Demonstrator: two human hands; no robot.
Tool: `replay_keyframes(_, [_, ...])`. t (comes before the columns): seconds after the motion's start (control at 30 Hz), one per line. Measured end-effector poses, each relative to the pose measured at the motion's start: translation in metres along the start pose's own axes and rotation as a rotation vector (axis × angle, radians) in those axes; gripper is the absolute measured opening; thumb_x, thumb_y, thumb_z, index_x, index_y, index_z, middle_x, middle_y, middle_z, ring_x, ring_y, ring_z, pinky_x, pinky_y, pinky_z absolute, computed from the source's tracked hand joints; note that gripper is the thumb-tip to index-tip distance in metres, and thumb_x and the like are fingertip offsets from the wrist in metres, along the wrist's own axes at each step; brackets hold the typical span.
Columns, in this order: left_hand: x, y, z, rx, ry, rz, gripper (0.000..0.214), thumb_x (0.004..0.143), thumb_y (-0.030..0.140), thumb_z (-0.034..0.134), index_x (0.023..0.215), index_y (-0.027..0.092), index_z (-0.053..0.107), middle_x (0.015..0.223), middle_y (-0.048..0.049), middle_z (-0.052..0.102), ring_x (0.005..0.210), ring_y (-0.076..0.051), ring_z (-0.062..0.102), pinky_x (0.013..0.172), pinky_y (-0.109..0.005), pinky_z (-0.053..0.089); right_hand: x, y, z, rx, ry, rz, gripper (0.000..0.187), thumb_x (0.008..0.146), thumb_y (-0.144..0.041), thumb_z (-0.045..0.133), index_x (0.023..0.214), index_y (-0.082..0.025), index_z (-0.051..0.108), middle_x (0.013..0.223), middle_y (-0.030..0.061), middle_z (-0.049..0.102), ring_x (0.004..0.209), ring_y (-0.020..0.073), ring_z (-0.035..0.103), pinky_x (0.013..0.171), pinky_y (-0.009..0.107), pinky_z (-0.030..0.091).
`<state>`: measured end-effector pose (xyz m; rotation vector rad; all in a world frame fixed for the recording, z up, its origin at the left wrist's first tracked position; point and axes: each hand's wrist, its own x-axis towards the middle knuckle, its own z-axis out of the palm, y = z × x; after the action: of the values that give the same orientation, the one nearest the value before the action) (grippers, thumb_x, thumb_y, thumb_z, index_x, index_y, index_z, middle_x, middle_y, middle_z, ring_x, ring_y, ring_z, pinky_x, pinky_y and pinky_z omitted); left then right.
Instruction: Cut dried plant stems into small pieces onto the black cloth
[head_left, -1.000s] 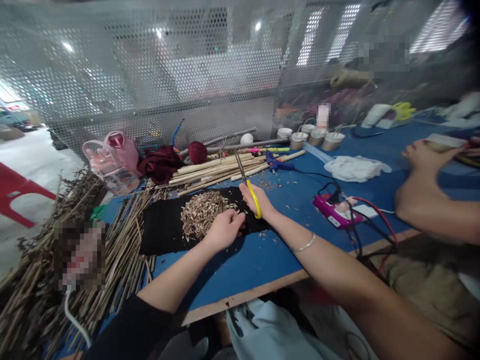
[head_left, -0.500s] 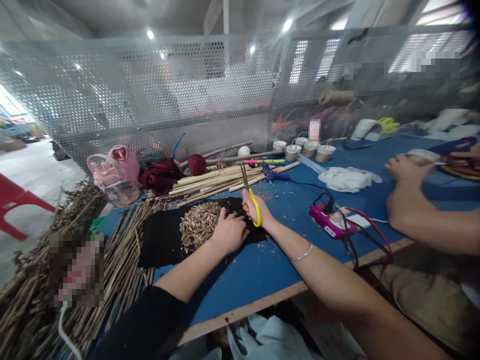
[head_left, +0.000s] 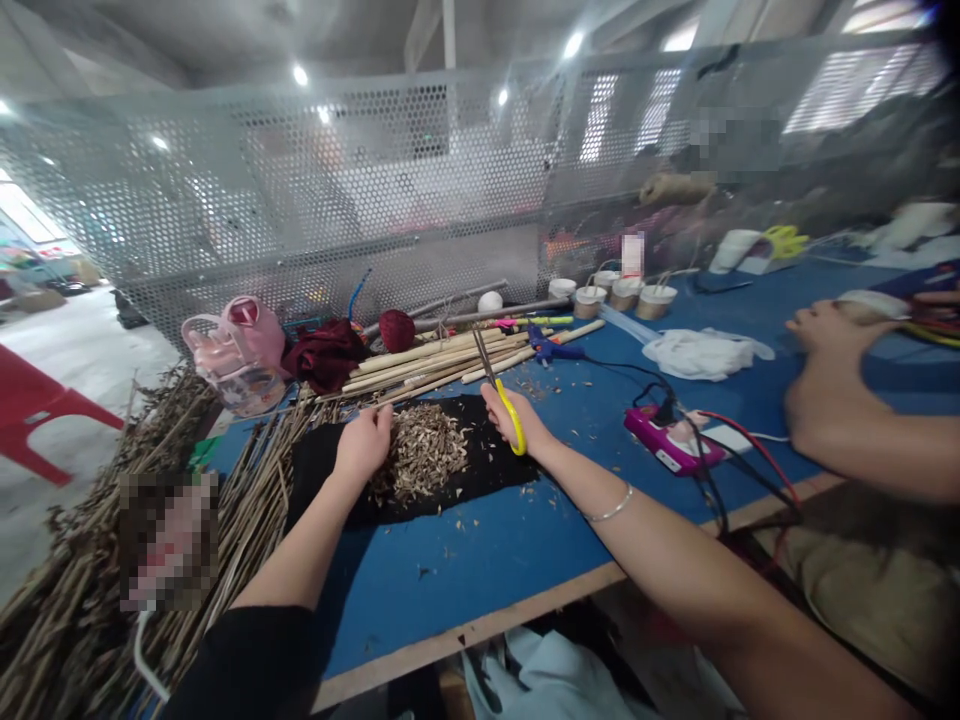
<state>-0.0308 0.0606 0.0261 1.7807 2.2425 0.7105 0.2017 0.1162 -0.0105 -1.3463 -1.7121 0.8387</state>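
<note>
My right hand (head_left: 517, 418) is closed round the yellow-handled scissors (head_left: 511, 412), their metal blades pointing up and away from me. Beneath and beside it lies a black cloth (head_left: 491, 465) on the blue table. On the cloth is a pile of short, dry brown stalk pieces (head_left: 429, 452). My left hand (head_left: 364, 443) is at the pile's left side with its fingers curled together; what they hold, if anything, is hidden. Long dry stalks (head_left: 247, 500) are heaped to the left of the cloth.
Pale wooden sticks (head_left: 442, 357) and a blue glue gun (head_left: 551, 345) lie behind the cloth. A pink bottle (head_left: 244, 350) stands back left. To the right are a purple power strip (head_left: 671, 440), a white plastic bag (head_left: 705, 353), several cups (head_left: 654, 300) and another person's hand (head_left: 840, 330).
My left hand has moved left from the pile's right side to its left side, and its fingers have curled in. The right hand keeps the scissors in about the same place.
</note>
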Motion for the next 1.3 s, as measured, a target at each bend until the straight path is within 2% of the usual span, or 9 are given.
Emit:
replay_keyframes(0.1, [-0.006, -0.006, 0.005, -0.032, -0.062, 0.066, 0.048, 0.085, 0.051, 0.023, 0.071, 0.019, 0.056, 0.071, -0.0101, 0.064, 0.073, -0.024, 0.060, 0.064, -0.030, 0.039, -0.002, -0.003, 0.000, -0.029, -0.017, -0.028, 0.053, 0.076, -0.069, 0.026, 0.062, -0.021, 0.040, 0.047, -0.0041, 0.040, 0.043, 0.0110, 0.040, 0.044, 0.023, 0.031])
replay_keyframes(0.23, [-0.012, -0.001, 0.005, -0.024, 0.038, 0.084, 0.052, 0.085, 0.053, 0.018, 0.074, 0.019, 0.056, 0.072, -0.0106, 0.064, 0.075, -0.024, 0.060, 0.064, -0.029, 0.038, -0.004, -0.008, -0.001, -0.123, -0.009, -0.098, 0.052, 0.078, -0.066, 0.026, 0.060, -0.020, 0.041, 0.049, -0.0030, 0.043, 0.049, 0.0120, 0.043, 0.049, 0.023, 0.033])
replay_keyframes(0.3, [-0.009, -0.001, 0.003, 0.029, 0.028, 0.048, 0.053, 0.084, 0.055, 0.020, 0.076, 0.018, 0.057, 0.073, -0.0121, 0.064, 0.076, -0.026, 0.061, 0.065, -0.030, 0.039, -0.004, -0.009, -0.005, -0.234, 0.036, -0.098, 0.050, 0.078, -0.065, 0.029, 0.060, -0.020, 0.042, 0.054, -0.0012, 0.048, 0.053, 0.0128, 0.046, 0.052, 0.024, 0.034])
replay_keyframes(0.43, [0.003, -0.005, -0.001, 0.099, -0.086, -0.027, 0.054, 0.081, 0.057, 0.024, 0.079, 0.015, 0.059, 0.078, -0.0162, 0.066, 0.083, -0.029, 0.061, 0.070, -0.033, 0.040, 0.001, -0.008, -0.019, -0.556, 0.121, 0.080, 0.045, 0.068, -0.064, 0.049, 0.074, -0.020, 0.052, 0.068, 0.0043, 0.060, 0.064, 0.0179, 0.055, 0.054, 0.025, 0.034])
replay_keyframes(0.57, [0.006, -0.011, -0.005, 0.050, -0.115, -0.024, 0.055, 0.083, 0.055, 0.022, 0.081, 0.015, 0.060, 0.083, -0.0164, 0.066, 0.089, -0.028, 0.060, 0.073, -0.032, 0.040, 0.004, -0.005, -0.024, -0.743, -0.032, 0.192, 0.041, 0.064, -0.053, 0.060, 0.085, -0.017, 0.056, 0.084, 0.0126, 0.064, 0.076, 0.0248, 0.060, 0.056, 0.027, 0.036])
replay_keyframes(0.73, [-0.006, -0.018, -0.006, 0.029, -0.079, -0.034, 0.051, 0.084, 0.052, 0.020, 0.072, 0.018, 0.056, 0.074, -0.0122, 0.065, 0.079, -0.026, 0.061, 0.065, -0.030, 0.039, 0.001, -0.006, -0.014, -0.757, -0.084, 0.148, 0.019, 0.070, -0.027, 0.058, 0.086, -0.018, 0.057, 0.087, 0.0129, 0.065, 0.079, 0.0240, 0.061, 0.060, 0.027, 0.036])
replay_keyframes(0.9, [-0.019, -0.026, -0.003, 0.034, -0.038, 0.006, 0.047, 0.086, 0.050, 0.019, 0.074, 0.019, 0.053, 0.071, -0.0093, 0.063, 0.073, -0.023, 0.060, 0.062, -0.028, 0.038, 0.000, -0.004, -0.018, -0.778, 0.000, 0.171, 0.028, 0.071, -0.020, 0.054, 0.098, -0.014, 0.051, 0.092, 0.0153, 0.064, 0.085, 0.0278, 0.060, 0.060, 0.028, 0.037])
replay_keyframes(1.1, [-0.023, -0.035, -0.001, 0.337, 0.010, 0.040, 0.030, 0.085, 0.029, 0.029, 0.080, 0.015, 0.055, 0.084, -0.0153, 0.064, 0.082, -0.028, 0.059, 0.075, -0.036, 0.039, 0.007, 0.001, -0.021, -0.769, -0.032, 0.139, 0.018, 0.071, -0.015, 0.053, 0.089, -0.014, 0.054, 0.085, 0.0129, 0.065, 0.080, 0.0238, 0.061, 0.061, 0.026, 0.036])
replay_keyframes(1.3, [-0.027, -0.037, -0.001, 0.404, -0.007, -0.005, 0.021, 0.081, 0.022, 0.034, 0.086, 0.013, 0.053, 0.084, -0.0149, 0.063, 0.086, -0.030, 0.056, 0.073, -0.035, 0.039, 0.018, 0.002, -0.022, -0.775, 0.047, 0.146, 0.027, 0.076, -0.014, 0.046, 0.102, -0.013, 0.051, 0.092, 0.0141, 0.064, 0.085, 0.0235, 0.060, 0.063, 0.026, 0.035])
